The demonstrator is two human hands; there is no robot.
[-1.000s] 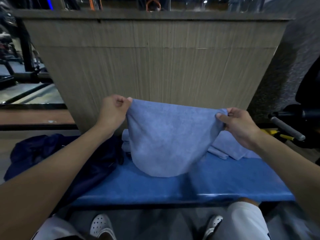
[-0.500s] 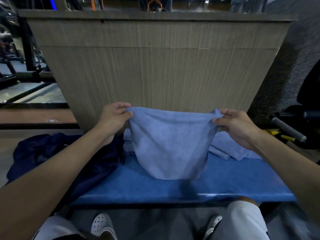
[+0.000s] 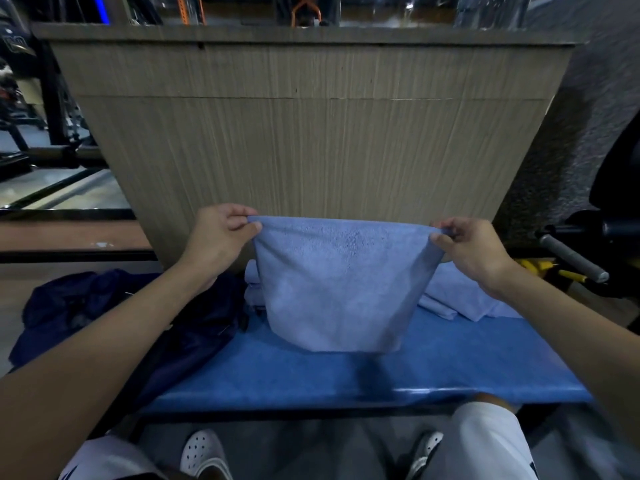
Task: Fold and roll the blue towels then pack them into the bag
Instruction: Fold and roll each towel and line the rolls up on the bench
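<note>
While left hand (image 3: 221,237) and right hand (image 3: 471,251) each pinch a top corner, the light-blue towel (image 3: 339,285) hangs over the blue bench (image 3: 450,368), long axis left-right. Versus a second ago: top edge tauter, bottom squarer. Plush, smooth. Navy bag (image 3: 104,306) lies left, folded towels (image 3: 464,299) far right.

One wide-angle view from the person's head, facing forward and down; the left hand (image 3: 221,233) and right hand (image 3: 467,247), pinching a towel (image 3: 339,282), sit close at mid-frame; forearms enter from the lower corners; the bench (image 3: 450,358) lies just below; shoes (image 3: 202,452) at the bottom edge; a wood panel (image 3: 311,150) fills the upper middle.
</note>
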